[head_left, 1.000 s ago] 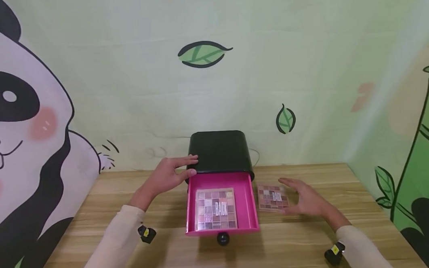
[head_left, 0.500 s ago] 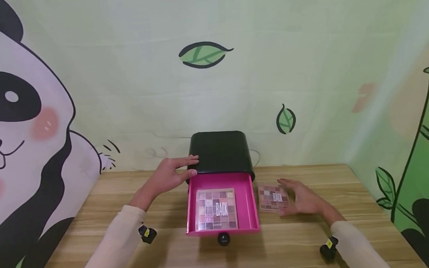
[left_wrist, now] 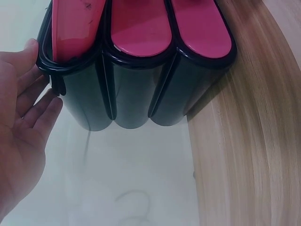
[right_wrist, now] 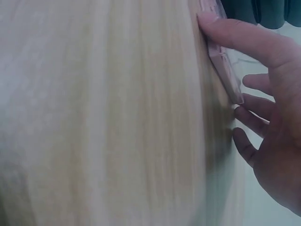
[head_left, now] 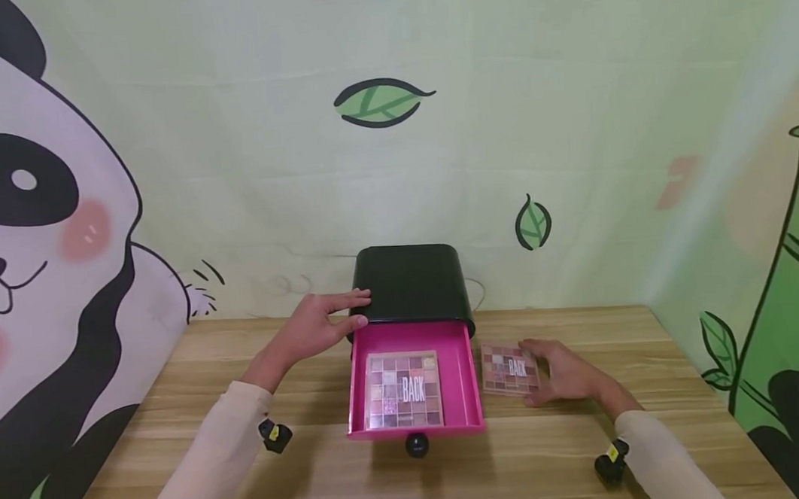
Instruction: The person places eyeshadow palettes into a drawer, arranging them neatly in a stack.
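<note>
A black cabinet (head_left: 408, 283) with pink drawer fronts stands at the table's back; its top drawer (head_left: 459, 382) is pulled out. Inside that drawer lies an eyeshadow palette (head_left: 387, 401) with a clear lid lettered "BACK". My left hand (head_left: 315, 325) rests on the cabinet's upper left side, fingers extended; the left wrist view has the fingers (left_wrist: 44, 115) against its edge. Right of the drawer is a second, similar eyeshadow palette (head_left: 504, 368). My right hand (head_left: 569, 372) holds its right side between thumb and fingers, and the right wrist view catches the palette edge-on (right_wrist: 223, 70).
Wood-grain table (head_left: 553, 460) lies under everything. A round black knob (head_left: 416, 445) sticks out from the drawer front. Behind the table hangs a green backdrop (head_left: 589, 119) printed with a panda and leaves. Lower pink drawers (left_wrist: 141, 28) show in the left wrist view.
My right hand has shifted slightly, its fingers settling on the loose palette's right side. The left hand, the cabinet and the drawer stay as they were.
</note>
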`<state>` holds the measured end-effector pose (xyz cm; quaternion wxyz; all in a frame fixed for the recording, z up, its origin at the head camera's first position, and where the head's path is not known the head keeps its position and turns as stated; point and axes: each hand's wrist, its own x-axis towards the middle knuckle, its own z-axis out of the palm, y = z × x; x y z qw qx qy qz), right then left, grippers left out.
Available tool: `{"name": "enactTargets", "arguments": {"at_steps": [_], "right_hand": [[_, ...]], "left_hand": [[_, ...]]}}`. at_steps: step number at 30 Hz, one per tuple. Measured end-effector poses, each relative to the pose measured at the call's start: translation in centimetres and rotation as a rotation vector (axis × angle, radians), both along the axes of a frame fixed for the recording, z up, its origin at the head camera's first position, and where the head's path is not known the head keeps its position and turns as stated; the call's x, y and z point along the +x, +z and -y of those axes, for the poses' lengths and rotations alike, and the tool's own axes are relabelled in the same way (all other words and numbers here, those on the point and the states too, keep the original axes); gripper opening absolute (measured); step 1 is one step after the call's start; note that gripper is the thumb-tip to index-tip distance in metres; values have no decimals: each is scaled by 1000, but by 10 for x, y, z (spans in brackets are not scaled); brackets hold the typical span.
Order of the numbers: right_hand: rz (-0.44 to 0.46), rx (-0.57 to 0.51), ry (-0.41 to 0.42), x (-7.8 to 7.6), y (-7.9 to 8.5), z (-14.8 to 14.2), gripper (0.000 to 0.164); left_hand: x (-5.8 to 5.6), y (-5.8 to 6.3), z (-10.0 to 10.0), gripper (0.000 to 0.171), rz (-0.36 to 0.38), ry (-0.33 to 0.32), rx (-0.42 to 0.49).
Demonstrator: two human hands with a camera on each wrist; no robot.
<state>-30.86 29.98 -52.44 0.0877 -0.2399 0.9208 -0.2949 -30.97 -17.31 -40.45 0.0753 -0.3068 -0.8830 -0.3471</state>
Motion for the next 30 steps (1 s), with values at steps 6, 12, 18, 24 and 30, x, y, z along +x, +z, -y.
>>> {"name": "enactTargets", "arguments": {"at_steps": [6, 12, 18, 24, 30], "right_hand": [[-21, 27, 3, 2, 4, -1, 107], [-69, 84, -47, 9, 4, -1, 107], [-85, 45, -90, 20, 8, -5, 106], [-130, -4, -105, 28, 21, -12, 101], [-198, 0, -110, 42, 44, -17, 100]], "left_hand": [[0, 2, -1, 39, -5, 9, -7], [2, 2, -1, 40, -9, 9, -15], [1, 1, -2, 42, -28, -5, -4], [3, 1, -1, 44, -23, 4, -8], [3, 1, -2, 45, -13, -7, 7]]}}
